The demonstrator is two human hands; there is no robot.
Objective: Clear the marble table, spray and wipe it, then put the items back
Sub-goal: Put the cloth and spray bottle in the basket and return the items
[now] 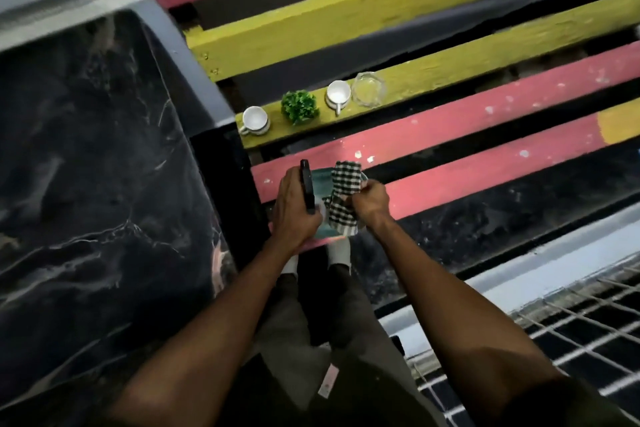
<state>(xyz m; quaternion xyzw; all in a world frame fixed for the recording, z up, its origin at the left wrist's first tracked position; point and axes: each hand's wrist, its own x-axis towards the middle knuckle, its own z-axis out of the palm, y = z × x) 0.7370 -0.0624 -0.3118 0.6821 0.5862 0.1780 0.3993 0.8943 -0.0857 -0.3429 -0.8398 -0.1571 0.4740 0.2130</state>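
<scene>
- Desk: black marble with pale veins, at the left of the view; nothing stands on the part that shows.
- Bench: red and yellow slats beside the desk, serving as the holding place for the removed items.
- Cup: white, upright on a yellow slat, nearest the desk.
- Plant: small, green, just beside that cup.
- Second cup: white, upright, handle toward the viewer.
- Ashtray: clear glass, touching or just beside the second cup; which of the two cannot be told.
- Left hand: closed around a spray bottle, black head up, teal body partly hidden.
- Right hand: pinching a checked cloth that hangs against the bottle, over a red slat.
- Stage, as judged: clearing looks done; spraying and wiping appear next.
- Handling note: separate cloth from bottle before turning, so the nozzle is free.
- Handling note: aim the nozzle down at the marble, away from the cups, and mist evenly.
- Handling note: wipe in overlapping passes out to the edge.
- Risk: a loose cloth corner could sweep the bench items off.
</scene>
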